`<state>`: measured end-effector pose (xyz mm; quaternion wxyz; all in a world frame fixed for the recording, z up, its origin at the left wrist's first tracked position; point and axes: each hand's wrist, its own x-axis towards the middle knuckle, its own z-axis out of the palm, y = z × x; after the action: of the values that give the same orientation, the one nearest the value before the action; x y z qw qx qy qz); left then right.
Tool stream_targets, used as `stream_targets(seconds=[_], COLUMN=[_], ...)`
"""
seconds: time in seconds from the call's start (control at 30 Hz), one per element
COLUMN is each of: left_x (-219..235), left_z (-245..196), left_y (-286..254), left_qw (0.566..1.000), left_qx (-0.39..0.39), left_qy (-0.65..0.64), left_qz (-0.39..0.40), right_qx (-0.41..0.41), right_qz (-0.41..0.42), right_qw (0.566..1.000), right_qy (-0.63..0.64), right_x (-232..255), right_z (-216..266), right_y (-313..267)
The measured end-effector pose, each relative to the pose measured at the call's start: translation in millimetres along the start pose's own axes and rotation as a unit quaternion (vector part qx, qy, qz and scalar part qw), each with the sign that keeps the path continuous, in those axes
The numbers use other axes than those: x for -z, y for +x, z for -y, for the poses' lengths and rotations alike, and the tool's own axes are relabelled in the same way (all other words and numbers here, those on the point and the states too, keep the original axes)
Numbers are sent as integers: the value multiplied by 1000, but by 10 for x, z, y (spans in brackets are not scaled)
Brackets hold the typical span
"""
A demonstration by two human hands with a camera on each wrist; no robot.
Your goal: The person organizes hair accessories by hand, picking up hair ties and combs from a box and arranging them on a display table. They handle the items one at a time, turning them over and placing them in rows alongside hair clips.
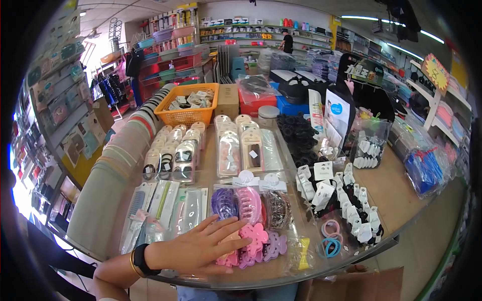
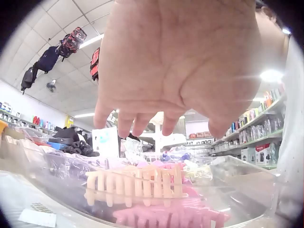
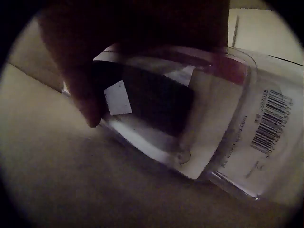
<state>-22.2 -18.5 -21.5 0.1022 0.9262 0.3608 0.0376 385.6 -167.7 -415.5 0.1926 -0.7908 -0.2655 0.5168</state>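
Note:
In the head view my left hand (image 1: pixel 201 248) stretches over claw clips at the table's front edge, fingers spread and straight. Pink flower clips (image 1: pixel 254 240) and a lilac one (image 1: pixel 275 246) lie by its fingertips, with a purple clip (image 1: pixel 224 204) and a pink clip (image 1: pixel 248 201) behind. The left wrist view has the palm (image 2: pixel 180 61) above a peach clip (image 2: pixel 137 185) in a clear tray; contact cannot be told. Outside the head view, my right hand (image 3: pixel 133 23) grips a clear package (image 3: pixel 213 118) with a dark item and a barcode card, in dim light.
Packaged combs (image 1: pixel 193 205) lie left of the clips. Carded hair ties (image 1: pixel 351 210), coloured rings (image 1: pixel 331 246) and a yellow bow (image 1: pixel 304 253) are on the right. Farther back stand carded packs (image 1: pixel 229 150) and an orange basket (image 1: pixel 183 117). A person (image 1: pixel 287 42) stands near the back shelves.

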Motion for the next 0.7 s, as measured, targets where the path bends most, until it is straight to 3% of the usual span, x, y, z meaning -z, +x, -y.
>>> stream_targets(seconds=[0.2,0.3,0.4,0.5,0.6,0.7], left_x=[58,117,226,365,474,542], left_z=[17,44,99,107,108,97], left_y=[-85,-91,-56,-53,17,92], left_qw=[1000,1000,998,998,996,992], left_qx=[6,-3,-19,5,6,6], left_qy=[7,23,63,61,75,97], left_qz=[-14,-13,11,-17,-49,-82], right_qx=[17,33,48,77,170,303], right_qz=[-13,-25,-50,-105,-128,-81], right_qw=[1000,983,926,825,794,759], right_qy=[-13,178,371,550,570,571], right_x=[69,302,477,764,1433,1903], right_z=[397,690,804,726,415,399], right_y=[-357,-773,-1118,-1456,-1381,-1340])
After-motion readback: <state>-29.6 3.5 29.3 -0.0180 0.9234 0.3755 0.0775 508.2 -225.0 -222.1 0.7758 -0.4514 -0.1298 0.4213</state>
